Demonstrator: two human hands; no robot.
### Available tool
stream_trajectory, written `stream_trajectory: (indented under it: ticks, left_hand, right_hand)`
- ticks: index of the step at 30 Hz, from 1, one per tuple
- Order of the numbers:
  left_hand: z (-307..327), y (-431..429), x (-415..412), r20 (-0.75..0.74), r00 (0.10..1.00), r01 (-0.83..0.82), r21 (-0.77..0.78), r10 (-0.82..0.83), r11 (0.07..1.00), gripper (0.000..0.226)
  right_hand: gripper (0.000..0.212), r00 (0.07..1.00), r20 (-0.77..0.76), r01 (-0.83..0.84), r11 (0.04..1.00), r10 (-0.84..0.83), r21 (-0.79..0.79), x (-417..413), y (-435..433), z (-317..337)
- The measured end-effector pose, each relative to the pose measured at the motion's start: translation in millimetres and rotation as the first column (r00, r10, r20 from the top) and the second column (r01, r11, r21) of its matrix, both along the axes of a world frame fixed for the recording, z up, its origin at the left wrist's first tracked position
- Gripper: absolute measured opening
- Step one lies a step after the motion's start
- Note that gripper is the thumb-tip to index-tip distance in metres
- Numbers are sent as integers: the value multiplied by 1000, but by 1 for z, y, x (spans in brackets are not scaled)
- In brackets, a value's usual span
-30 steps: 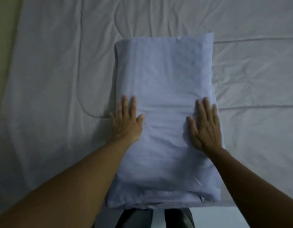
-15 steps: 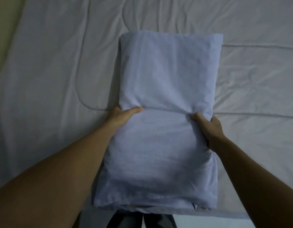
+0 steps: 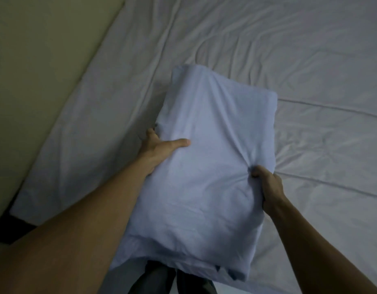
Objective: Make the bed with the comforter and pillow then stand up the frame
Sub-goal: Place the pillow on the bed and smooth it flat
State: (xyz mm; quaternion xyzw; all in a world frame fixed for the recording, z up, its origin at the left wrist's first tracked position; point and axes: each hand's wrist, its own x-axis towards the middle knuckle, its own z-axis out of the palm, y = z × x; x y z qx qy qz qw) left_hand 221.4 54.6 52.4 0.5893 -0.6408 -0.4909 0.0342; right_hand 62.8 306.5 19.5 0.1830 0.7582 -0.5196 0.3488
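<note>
A soft, rectangular pillow in a pale blue cotton case (image 3: pixel 206 166) is held between both hands over the wide, wrinkled white quilted comforter (image 3: pixel 310 71) that covers the bed. The left hand (image 3: pixel 160 146) grasps the pillow's left long edge about halfway along, its thumb lying flat across the top of the fabric and its fingers tucked out of sight under the edge. The right hand (image 3: pixel 267 184) is clenched on a bunch of the pillowcase at the pillow's right long edge, and creases fan out across the cloth from that grip. The pillow sits tilted, its far short end pointing up and a little to the left, its near short end hanging loose and folded over the person's dark trousers (image 3: pixel 162 279). To the pillow's left, the comforter's straight edge runs diagonally against a plain yellowish-beige wall (image 3: pixel 39 71). Stitched seams cross the comforter to the pillow's right. Whether the pillow touches the comforter beneath it cannot be told.
</note>
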Motion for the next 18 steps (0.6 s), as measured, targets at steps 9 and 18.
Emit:
stream_trajectory:
  ticks: [9,18]
  left_hand:
    - [106,-93,105,32,996,-71,-255,82,964,125]
    - [140,-210,219,69,986,-112,-393,151,913,112]
  right_hand:
    - [64,976,133,-148,974,172,-172,89,-128,42]
    - [14,924,259,-201,933,282,-298,216,-284,35]
